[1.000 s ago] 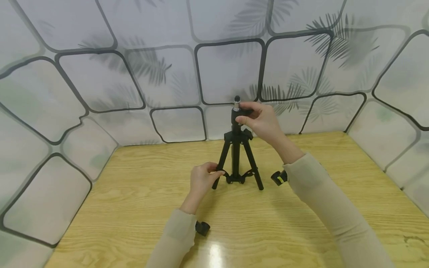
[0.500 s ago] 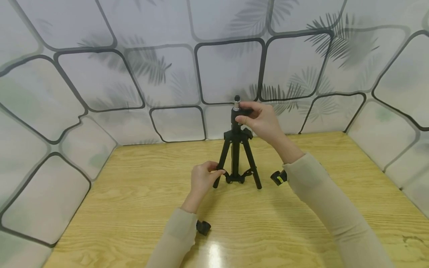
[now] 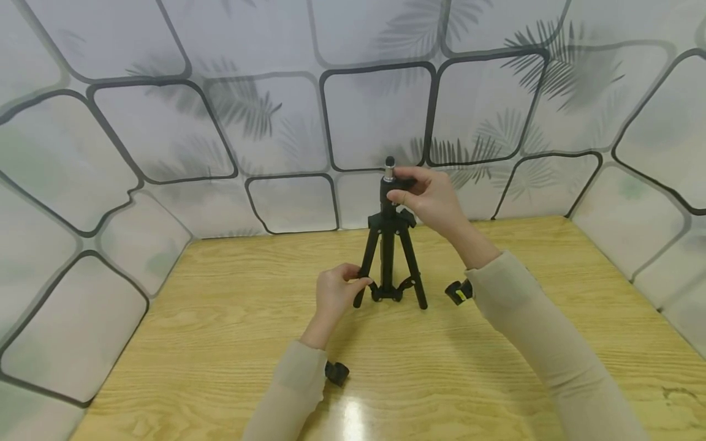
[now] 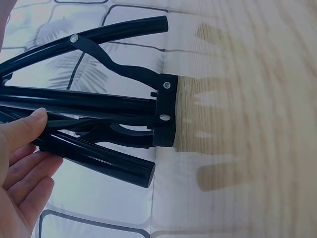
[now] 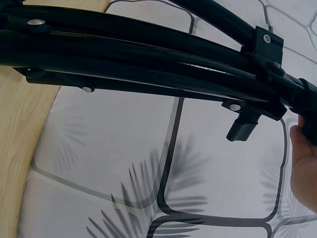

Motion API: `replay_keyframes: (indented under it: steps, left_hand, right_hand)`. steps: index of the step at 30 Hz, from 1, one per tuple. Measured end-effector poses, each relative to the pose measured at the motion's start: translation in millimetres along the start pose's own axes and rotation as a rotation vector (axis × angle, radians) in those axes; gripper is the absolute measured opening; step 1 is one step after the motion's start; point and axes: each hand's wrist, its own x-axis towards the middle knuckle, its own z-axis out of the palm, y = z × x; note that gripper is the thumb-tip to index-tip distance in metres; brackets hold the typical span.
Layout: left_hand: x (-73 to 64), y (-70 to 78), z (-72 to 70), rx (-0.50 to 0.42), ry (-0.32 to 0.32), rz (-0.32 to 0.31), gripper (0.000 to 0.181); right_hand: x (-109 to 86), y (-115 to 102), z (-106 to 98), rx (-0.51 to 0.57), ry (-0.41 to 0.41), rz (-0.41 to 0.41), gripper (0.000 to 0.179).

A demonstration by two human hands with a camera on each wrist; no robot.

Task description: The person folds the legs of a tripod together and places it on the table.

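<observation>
A small black tripod [image 3: 388, 260] stands upright on the wooden table, its legs spread slightly. My right hand [image 3: 437, 201] grips its top collar between thumb and fingers, just below the silver stud [image 3: 389, 171]. Low on the left leg, my left hand [image 3: 334, 290] pinches the tube between thumb and fingers. In the left wrist view the held leg [image 4: 106, 161] ends above the table, and the lower bracket [image 4: 167, 111] joins the leg braces close to the wood. The right wrist view shows the leg tubes [image 5: 148, 64] and a small knob [image 5: 242, 128], with the right hand mostly cut off.
The light wood table [image 3: 220, 343] reaches back to a patterned cloth wall [image 3: 287, 141], with cloth at both sides too. Black wrist-worn devices show beside the left sleeve [image 3: 337, 373] and the right sleeve [image 3: 458, 292].
The tripod's two front leg ends have drawn a little inward and upward. My left hand has shifted slightly right with the leg it pinches; the right hand keeps its place.
</observation>
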Motion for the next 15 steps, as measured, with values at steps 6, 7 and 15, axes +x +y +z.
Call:
replay_keyframes:
  steps: [6,7,15]
  left_hand:
    - [0.6,0.7,1.1,0.002,-0.004,-0.006,0.021]
    - [0.7,1.1,1.2,0.006,-0.005,-0.007,0.021]
    - [2.7,0.7,4.0,-0.002,-0.004,-0.024,0.020]
  right_hand:
    - [-0.8,-1.2,-0.1,-0.008,0.001,0.004,0.043]
    - [-0.9,-1.3,-0.1,-0.010,0.000,0.004,0.043]
    - [0.5,-0.5,0.6,-0.001,0.002,0.013,0.043]
